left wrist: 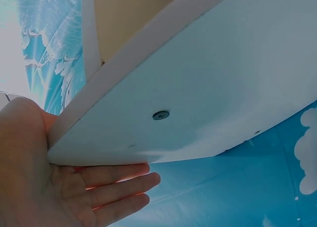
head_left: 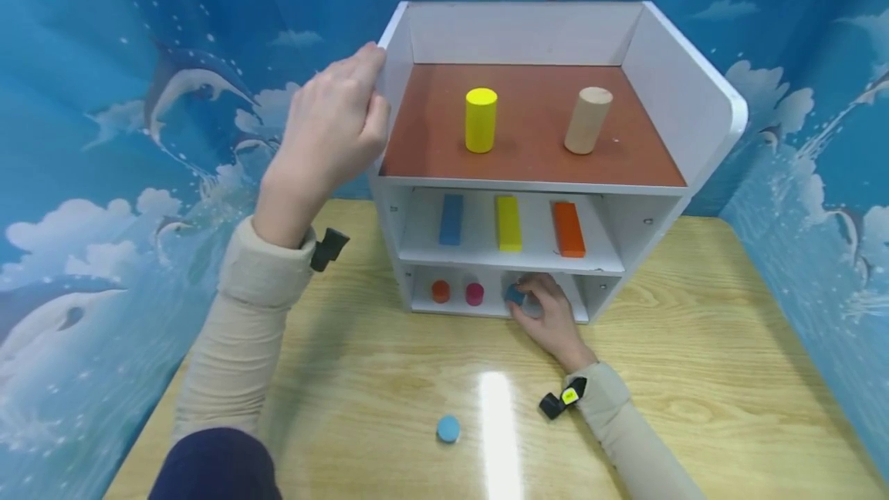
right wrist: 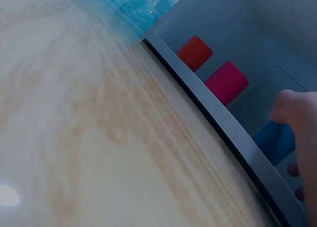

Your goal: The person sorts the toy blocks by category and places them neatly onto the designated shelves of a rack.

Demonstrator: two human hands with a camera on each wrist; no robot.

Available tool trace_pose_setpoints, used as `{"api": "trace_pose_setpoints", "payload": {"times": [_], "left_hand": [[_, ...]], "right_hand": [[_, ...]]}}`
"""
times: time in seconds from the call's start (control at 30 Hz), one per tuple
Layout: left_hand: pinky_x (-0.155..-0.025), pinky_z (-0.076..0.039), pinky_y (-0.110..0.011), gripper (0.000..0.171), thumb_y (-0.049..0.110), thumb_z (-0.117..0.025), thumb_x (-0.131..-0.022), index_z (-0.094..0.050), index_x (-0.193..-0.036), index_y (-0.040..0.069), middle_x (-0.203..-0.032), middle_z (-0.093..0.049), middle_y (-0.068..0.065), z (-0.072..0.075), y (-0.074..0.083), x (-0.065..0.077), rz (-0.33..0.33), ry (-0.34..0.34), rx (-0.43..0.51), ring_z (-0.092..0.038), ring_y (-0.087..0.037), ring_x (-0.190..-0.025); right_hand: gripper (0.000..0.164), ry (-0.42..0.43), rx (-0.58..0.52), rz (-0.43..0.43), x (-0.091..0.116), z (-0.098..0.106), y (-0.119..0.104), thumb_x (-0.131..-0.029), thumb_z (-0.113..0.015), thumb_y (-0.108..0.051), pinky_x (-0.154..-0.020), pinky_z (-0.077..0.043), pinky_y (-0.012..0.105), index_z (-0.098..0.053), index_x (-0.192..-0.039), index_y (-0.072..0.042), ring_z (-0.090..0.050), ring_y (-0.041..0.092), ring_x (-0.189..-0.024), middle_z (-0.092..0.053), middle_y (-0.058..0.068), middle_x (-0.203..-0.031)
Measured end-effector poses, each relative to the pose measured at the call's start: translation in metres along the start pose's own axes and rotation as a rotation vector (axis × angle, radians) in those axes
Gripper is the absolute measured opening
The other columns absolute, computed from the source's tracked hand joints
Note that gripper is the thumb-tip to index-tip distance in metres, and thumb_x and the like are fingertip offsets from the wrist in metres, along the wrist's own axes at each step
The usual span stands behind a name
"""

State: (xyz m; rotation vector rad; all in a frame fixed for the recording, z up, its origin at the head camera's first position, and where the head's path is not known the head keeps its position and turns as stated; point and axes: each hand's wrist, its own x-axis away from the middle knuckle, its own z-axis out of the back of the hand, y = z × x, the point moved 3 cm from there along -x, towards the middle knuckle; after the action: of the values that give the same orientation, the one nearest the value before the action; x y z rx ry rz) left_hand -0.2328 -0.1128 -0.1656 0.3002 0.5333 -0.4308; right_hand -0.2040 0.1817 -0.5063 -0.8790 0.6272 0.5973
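Observation:
A white shelf unit (head_left: 528,33) with a brown top board stands on the table. At its upper left, my left hand (head_left: 333,118) grips the side panel (left wrist: 188,83); the left wrist view shows the panel's edge between thumb and fingers. My right hand (head_left: 551,315) reaches into the bottom compartment and holds a blue cylinder (right wrist: 276,142) there, thumb and fingers around it. Left of it on the same shelf stand a magenta cylinder (right wrist: 227,83) and an orange cylinder (right wrist: 195,54). Part of the blue cylinder is hidden by the right hand.
On the top board are a yellow cylinder (head_left: 481,120) and a tilted-looking plain wooden cylinder (head_left: 588,120). The middle shelf holds a blue block (head_left: 451,220), a yellow block (head_left: 508,223) and an orange block (head_left: 569,230). Another blue cylinder (head_left: 448,429) is on the wooden table (head_left: 375,384).

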Motion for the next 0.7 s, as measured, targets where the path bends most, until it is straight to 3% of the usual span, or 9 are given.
{"api": "trace_pose_setpoints", "payload": {"times": [0.23, 0.5, 0.7], "left_hand": [[-0.097, -0.049, -0.054, 0.051, 0.017, -0.032, -0.101, -0.042, -0.15, 0.005, -0.154, -0.04, -0.012, 0.0, 0.0, 0.0, 0.006, -0.003, 0.002, -0.049, -0.033, -0.133], [-0.097, -0.049, -0.054, 0.051, 0.016, -0.033, -0.101, -0.042, -0.15, 0.004, -0.154, -0.04, -0.013, -0.001, 0.0, 0.0, -0.006, 0.01, 0.002, -0.048, -0.033, -0.134], [-0.097, -0.049, -0.055, 0.052, 0.017, -0.033, -0.101, -0.042, -0.15, 0.003, -0.153, -0.041, -0.014, -0.001, 0.0, 0.001, -0.01, 0.016, 0.005, -0.049, -0.034, -0.133]], "right_hand": [[0.031, 0.048, -0.026, 0.033, 0.0, 0.004, -0.004, -0.077, -0.075, -0.002, -0.072, -0.054, 0.038, -0.066, -0.107, -0.001, -0.06, 0.03, -0.087, -0.062, 0.017, -0.109], [0.027, 0.107, -0.099, 0.14, 0.002, 0.002, -0.014, -0.077, -0.071, -0.004, -0.066, -0.052, 0.036, -0.067, -0.102, 0.003, -0.059, 0.03, -0.076, -0.065, 0.017, -0.102], [0.028, 0.12, -0.173, 0.143, 0.008, -0.004, -0.022, -0.072, -0.073, 0.001, -0.064, -0.05, 0.033, -0.067, -0.099, 0.005, -0.057, 0.03, -0.07, -0.065, 0.017, -0.093]]}}
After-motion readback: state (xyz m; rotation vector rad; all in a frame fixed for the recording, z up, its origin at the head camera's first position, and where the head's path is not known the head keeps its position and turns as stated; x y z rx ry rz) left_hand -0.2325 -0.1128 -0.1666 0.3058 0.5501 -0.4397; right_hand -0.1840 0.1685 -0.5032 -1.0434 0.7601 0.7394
